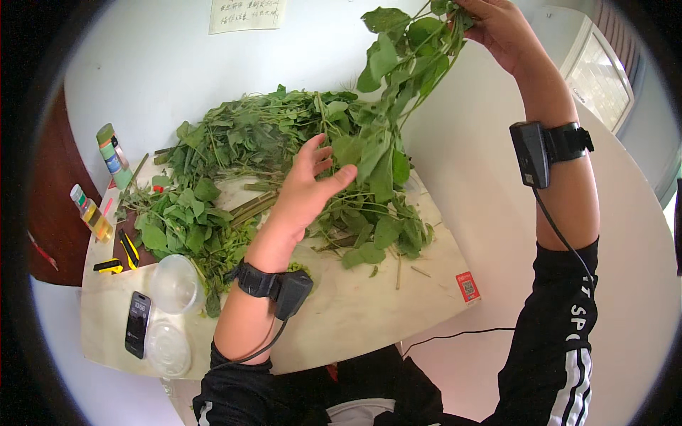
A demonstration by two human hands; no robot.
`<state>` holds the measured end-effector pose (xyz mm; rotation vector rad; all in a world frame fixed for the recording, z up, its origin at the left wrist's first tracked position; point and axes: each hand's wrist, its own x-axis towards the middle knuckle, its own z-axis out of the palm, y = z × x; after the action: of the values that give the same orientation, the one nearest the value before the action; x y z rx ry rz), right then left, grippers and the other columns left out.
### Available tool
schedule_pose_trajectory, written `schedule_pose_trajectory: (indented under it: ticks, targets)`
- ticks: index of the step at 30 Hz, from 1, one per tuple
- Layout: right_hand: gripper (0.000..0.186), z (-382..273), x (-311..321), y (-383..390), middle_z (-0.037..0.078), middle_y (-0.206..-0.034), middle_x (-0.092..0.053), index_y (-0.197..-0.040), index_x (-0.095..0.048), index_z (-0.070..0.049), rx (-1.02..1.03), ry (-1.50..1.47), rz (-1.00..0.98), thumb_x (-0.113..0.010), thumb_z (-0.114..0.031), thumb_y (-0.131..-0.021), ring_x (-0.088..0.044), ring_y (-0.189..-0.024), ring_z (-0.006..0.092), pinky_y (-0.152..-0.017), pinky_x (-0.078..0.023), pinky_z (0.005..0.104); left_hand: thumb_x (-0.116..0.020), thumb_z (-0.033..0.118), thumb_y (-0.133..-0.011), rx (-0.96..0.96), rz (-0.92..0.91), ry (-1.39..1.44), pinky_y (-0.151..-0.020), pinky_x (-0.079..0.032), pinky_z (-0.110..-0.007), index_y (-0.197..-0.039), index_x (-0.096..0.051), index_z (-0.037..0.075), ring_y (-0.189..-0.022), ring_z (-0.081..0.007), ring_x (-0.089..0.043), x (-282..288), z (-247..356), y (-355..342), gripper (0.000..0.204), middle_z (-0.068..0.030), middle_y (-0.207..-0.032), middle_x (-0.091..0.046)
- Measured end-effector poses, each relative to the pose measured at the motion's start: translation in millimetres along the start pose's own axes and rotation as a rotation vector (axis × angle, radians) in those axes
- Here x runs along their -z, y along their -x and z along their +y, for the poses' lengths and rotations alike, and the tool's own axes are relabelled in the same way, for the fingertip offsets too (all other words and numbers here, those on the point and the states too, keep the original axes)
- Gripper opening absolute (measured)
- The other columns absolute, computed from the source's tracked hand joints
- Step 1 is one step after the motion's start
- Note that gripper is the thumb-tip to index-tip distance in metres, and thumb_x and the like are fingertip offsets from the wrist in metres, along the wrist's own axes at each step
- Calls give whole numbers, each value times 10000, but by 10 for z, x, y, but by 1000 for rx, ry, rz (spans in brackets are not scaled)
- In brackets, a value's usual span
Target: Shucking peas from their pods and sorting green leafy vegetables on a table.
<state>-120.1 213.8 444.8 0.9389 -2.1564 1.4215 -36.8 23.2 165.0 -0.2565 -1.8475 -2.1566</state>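
Note:
My right hand (497, 32) is raised at the upper right, its fingers closed round the top of a leafy green plant stalk (383, 106). The stalk hangs down at a slant, its lower leaves overlapping the greenery behind. Beside those leaves is my left hand (305, 181), fingers apart and holding nothing; whether it touches a leaf I cannot tell. A big heap of cut leafy stalks (241, 131) covers the back of the table (369, 305). Small green pieces, perhaps pods (245, 245), lie in a pile, partly hidden by my left forearm.
At the left stand a green bottle (114, 156) and a bottle of yellow liquid (91, 213), with yellow-black utility knives (129, 248) nearby. A clear plastic tub (176, 284), its lid (169, 349) and a phone (138, 325) lie near the front left. A cable (455, 334) crosses the front right.

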Motion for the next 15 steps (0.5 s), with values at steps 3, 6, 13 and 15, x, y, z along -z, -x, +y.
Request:
schedule_pose_trajectory:
  ticks: [3,6,13,15]
  targets:
    - [289,26,-87,72,35,-810,-629,-968,-657,22,-44,-35,-102,-597,-261,-974,-586,-685,132,-640,-515,289,-820,334,-768,-93,-16,-29,-1040,-398,-436,-1505,-215,31,-1342,-345,-393,-49,-3,41,1000,-253,-1454,-376]
    - [295,100,-124,119,29,-830,-615,-990,-643,21,-47,-100,-134,-585,-267,-982,-567,-697,123,-653,-505,285,-830,224,-757,-129,-102,-79,-1004,-426,-389,-1465,-318,26,-1254,-285,-486,-66,44,51,896,-218,-1379,-479]
    - [250,273,37,138,60,-943,-637,-1089,-576,28,-34,-289,-405,-431,-163,-1021,-616,-800,148,-765,-522,302,-731,-16,-772,-153,-89,-179,-980,-416,-288,-1263,-521,-6,-1075,-155,-566,-41,89,67,534,-61,-1161,-613]
    - [247,343,107,134,72,-963,-644,-1108,-567,29,-25,-328,-479,-398,-128,-1018,-629,-818,159,-781,-526,308,-737,-3,-766,-188,-105,-62,-976,-420,-298,-1264,-515,-3,-1087,-157,-557,-35,45,46,546,-62,-1160,-605]
